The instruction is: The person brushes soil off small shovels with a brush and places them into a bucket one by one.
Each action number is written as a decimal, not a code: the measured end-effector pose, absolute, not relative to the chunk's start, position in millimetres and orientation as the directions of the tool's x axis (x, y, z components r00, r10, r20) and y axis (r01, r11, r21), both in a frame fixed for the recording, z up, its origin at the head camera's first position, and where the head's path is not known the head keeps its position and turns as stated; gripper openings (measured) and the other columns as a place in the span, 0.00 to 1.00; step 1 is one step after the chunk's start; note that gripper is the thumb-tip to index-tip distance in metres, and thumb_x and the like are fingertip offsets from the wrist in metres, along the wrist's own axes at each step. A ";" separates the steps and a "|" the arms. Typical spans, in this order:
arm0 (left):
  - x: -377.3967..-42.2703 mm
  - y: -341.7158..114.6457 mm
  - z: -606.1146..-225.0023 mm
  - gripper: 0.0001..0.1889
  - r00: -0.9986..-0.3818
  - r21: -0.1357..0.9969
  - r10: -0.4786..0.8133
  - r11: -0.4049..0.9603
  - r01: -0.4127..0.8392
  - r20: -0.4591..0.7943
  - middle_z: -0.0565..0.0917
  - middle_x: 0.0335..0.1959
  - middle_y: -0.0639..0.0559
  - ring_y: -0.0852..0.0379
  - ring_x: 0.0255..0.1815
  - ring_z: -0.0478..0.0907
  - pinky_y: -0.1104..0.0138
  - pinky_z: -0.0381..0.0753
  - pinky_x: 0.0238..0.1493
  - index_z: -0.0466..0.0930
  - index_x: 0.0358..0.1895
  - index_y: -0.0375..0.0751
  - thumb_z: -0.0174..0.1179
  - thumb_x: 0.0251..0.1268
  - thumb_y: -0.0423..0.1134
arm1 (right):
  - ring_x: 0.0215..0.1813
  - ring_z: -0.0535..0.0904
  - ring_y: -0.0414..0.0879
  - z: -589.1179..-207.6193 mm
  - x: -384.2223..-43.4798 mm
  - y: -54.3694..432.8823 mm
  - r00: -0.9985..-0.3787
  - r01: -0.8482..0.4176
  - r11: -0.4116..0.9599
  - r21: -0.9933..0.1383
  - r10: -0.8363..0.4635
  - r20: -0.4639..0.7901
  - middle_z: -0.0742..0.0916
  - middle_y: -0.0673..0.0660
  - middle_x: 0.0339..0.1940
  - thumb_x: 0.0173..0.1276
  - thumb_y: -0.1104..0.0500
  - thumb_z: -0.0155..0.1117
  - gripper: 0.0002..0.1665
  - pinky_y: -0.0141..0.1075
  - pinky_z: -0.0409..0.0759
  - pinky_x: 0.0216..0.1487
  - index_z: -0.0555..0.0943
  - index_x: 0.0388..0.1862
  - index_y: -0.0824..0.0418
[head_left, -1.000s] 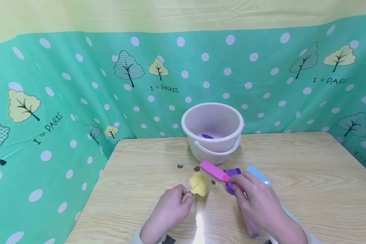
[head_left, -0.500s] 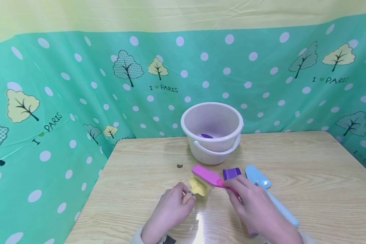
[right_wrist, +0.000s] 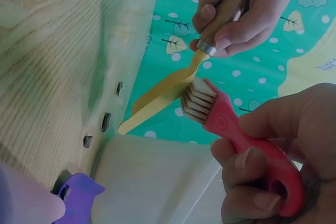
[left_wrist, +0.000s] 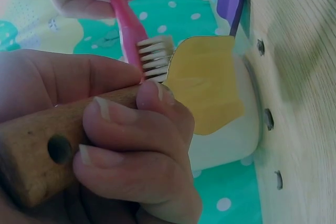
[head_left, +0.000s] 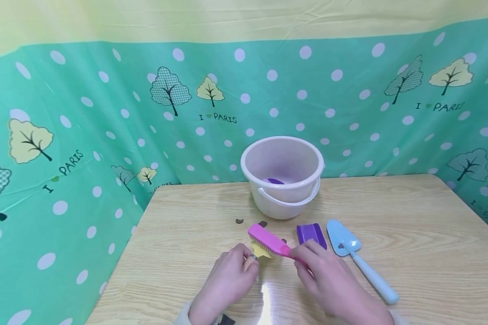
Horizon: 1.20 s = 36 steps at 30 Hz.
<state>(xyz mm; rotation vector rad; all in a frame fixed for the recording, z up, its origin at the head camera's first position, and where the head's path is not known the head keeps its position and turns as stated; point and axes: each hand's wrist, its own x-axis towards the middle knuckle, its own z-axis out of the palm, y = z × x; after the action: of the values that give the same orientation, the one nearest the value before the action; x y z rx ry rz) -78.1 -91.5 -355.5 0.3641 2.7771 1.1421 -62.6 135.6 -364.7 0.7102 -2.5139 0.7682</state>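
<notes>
Pink brush [head_left: 267,238], yellow trowel [left_wrist: 210,82] — right hand [head_left: 329,280] grips the first, left hand [head_left: 229,276] the second.

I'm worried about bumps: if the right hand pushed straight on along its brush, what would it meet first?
Probably the yellow trowel: the bristles of the pink brush in the right hand sit right at it, though depth is unclear.

We are observing a pink brush [head_left: 268,238] touching its pale bristles to a raised, wooden-handled yellow trowel [left_wrist: 210,85].
</notes>
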 end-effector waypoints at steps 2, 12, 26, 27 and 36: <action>-77.6 -91.4 -355.4 0.11 -0.963 0.709 0.268 0.683 0.178 -0.016 0.72 0.15 0.58 0.63 0.12 0.68 0.68 0.70 0.14 0.76 0.41 0.34 0.54 0.60 0.37 | 0.31 0.70 0.32 -367.0 -64.2 136.3 -0.787 -0.566 0.729 -0.384 -0.341 0.514 0.78 0.37 0.35 0.56 0.66 0.69 0.18 0.26 0.72 0.27 0.81 0.40 0.45; -75.0 -91.4 -351.8 0.13 -0.961 0.721 0.276 0.670 0.176 -0.022 0.72 0.14 0.58 0.63 0.10 0.67 0.67 0.69 0.12 0.76 0.45 0.33 0.55 0.60 0.38 | 0.26 0.67 0.34 -376.4 -71.9 139.5 -0.817 -0.519 0.781 -0.347 -0.335 0.469 0.75 0.40 0.33 0.56 0.67 0.69 0.17 0.25 0.66 0.21 0.81 0.41 0.48; -73.8 -91.2 -350.7 0.13 -0.963 0.719 0.269 0.671 0.179 -0.012 0.73 0.15 0.58 0.62 0.11 0.68 0.67 0.70 0.12 0.76 0.45 0.34 0.55 0.59 0.38 | 0.28 0.70 0.32 -372.3 -76.0 146.9 -0.874 -0.417 0.814 -0.405 -0.236 0.426 0.78 0.41 0.35 0.60 0.65 0.66 0.14 0.26 0.71 0.25 0.82 0.42 0.49; -73.9 -91.1 -350.8 0.14 -0.963 0.717 0.269 0.673 0.180 -0.010 0.73 0.15 0.58 0.62 0.11 0.68 0.67 0.70 0.12 0.76 0.45 0.34 0.55 0.59 0.38 | 0.27 0.70 0.32 -370.7 -75.9 147.2 -0.870 -0.419 0.808 -0.415 -0.225 0.439 0.78 0.41 0.34 0.59 0.66 0.67 0.15 0.26 0.71 0.24 0.82 0.42 0.49; -74.8 -90.5 -351.4 0.15 -0.963 0.711 0.268 0.681 0.174 -0.021 0.73 0.15 0.58 0.62 0.12 0.69 0.67 0.70 0.14 0.76 0.46 0.32 0.55 0.59 0.38 | 0.27 0.69 0.31 -362.8 -69.6 143.4 -0.873 -0.441 0.722 -0.534 -0.207 0.441 0.76 0.37 0.32 0.58 0.63 0.71 0.16 0.26 0.70 0.24 0.81 0.43 0.48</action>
<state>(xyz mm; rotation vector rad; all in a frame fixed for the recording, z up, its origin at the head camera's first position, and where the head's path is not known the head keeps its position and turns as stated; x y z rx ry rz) -74.8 -90.5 -351.4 0.3659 2.7664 1.1500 -69.6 143.4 -362.8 0.5032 -2.5762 0.9274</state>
